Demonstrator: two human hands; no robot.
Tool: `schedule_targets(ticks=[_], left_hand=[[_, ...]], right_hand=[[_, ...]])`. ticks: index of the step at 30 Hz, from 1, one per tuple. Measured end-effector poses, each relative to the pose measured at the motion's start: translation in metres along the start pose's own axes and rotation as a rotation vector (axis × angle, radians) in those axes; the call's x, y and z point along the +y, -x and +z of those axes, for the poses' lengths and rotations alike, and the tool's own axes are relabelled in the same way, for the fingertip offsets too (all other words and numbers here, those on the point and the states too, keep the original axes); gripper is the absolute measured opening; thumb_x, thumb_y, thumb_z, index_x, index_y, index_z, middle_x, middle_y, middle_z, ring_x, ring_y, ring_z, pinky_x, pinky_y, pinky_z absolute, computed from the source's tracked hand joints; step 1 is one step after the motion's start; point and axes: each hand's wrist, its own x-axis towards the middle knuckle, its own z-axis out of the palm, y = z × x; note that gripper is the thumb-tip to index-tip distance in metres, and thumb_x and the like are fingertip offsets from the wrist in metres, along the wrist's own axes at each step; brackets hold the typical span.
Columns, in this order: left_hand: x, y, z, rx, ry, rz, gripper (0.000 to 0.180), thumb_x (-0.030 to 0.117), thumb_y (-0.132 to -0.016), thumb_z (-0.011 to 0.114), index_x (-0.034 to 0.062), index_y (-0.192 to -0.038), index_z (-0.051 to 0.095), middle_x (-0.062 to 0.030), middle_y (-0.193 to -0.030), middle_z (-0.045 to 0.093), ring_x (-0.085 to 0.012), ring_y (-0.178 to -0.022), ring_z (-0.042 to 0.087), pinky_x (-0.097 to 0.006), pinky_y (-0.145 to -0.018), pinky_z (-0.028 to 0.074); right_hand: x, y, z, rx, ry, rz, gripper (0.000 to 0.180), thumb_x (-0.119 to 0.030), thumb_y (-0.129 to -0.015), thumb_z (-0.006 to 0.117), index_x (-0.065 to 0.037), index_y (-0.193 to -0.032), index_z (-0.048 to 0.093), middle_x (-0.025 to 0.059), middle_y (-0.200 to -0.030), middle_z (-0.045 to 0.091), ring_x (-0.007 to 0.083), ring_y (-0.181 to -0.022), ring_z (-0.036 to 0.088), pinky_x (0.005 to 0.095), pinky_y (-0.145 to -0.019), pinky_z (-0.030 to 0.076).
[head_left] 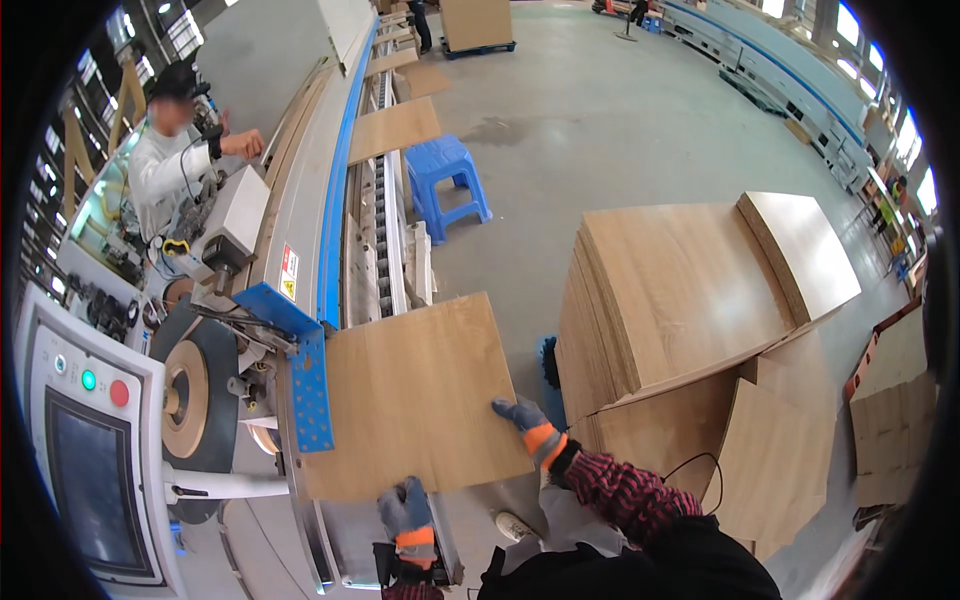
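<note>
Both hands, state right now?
Left hand: at near edge of wood panel; can't tell if gripping.
Right hand: at panel's right edge; can't tell if gripping.

The right hand (525,418) wears a grey glove with a bright orange band (544,443) crossed by a pale stripe; a black cuff (567,457) adjoins a sleeve (625,492) patterned in black and pinkish red. The left hand (405,510) is likewise gloved in grey and orange, with black at the wrist. A black garment (630,573) covers the torso; a thin dark cord (719,480) loops beside the right sleeve. The visible shoe (514,526) is pale.
</note>
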Motion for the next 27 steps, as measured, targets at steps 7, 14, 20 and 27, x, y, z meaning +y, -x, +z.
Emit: schedule_targets(ticks=[7, 14, 20, 27], left_hand=[[0.023, -0.09, 0.05, 0.131, -0.038, 0.075, 0.052, 0.044, -0.072, 0.054, -0.0078, -0.067, 0.059, -0.0262, -0.063, 0.057, -0.0394, -0.062, 0.058, -0.046, -0.058, 0.042], [0.079, -0.134, 0.044, 0.059, -0.165, 0.238, 0.042, 0.039, -0.075, 0.057, -0.002, -0.065, 0.06, -0.0196, -0.061, 0.058, -0.0335, -0.056, 0.054, -0.044, -0.055, 0.04], [0.104, -0.046, 0.142, -0.307, 0.172, 0.742, 0.01, 0.014, -0.079, 0.051, 0.0095, -0.07, 0.053, -0.0097, -0.069, 0.051, -0.0227, -0.065, 0.053, -0.036, -0.058, 0.042], [0.232, 0.107, 0.169, -1.007, 0.396, 0.403, 0.019, 0.015, -0.079, 0.061, 0.0044, -0.092, 0.053, -0.0086, -0.091, 0.058, -0.0169, -0.086, 0.056, -0.028, -0.072, 0.045]], right_hand=[[-0.028, -0.105, -0.006, 0.035, 0.162, -0.247, 0.043, -0.029, -0.082, 0.059, 0.001, -0.112, 0.053, 0.0082, -0.098, 0.061, 0.0189, -0.087, 0.06, 0.0306, -0.076, 0.047], [-0.045, -0.052, 0.011, 0.451, 0.832, -0.925, 0.042, -0.026, -0.08, 0.056, -0.003, -0.115, 0.051, 0.0209, -0.113, 0.054, 0.0313, -0.102, 0.054, 0.0362, -0.084, 0.044], [-0.241, 0.033, -0.037, 0.476, 1.297, -1.262, 0.035, -0.029, -0.081, 0.056, -0.006, -0.107, 0.056, 0.018, -0.104, 0.059, 0.0328, -0.096, 0.056, 0.0371, -0.082, 0.045], [-0.371, -0.077, -0.13, 0.687, 1.858, -0.29, 0.071, -0.063, -0.082, 0.027, -0.005, -0.104, 0.061, 0.019, -0.11, 0.057, 0.0376, -0.104, 0.052, 0.0459, -0.09, 0.038]])
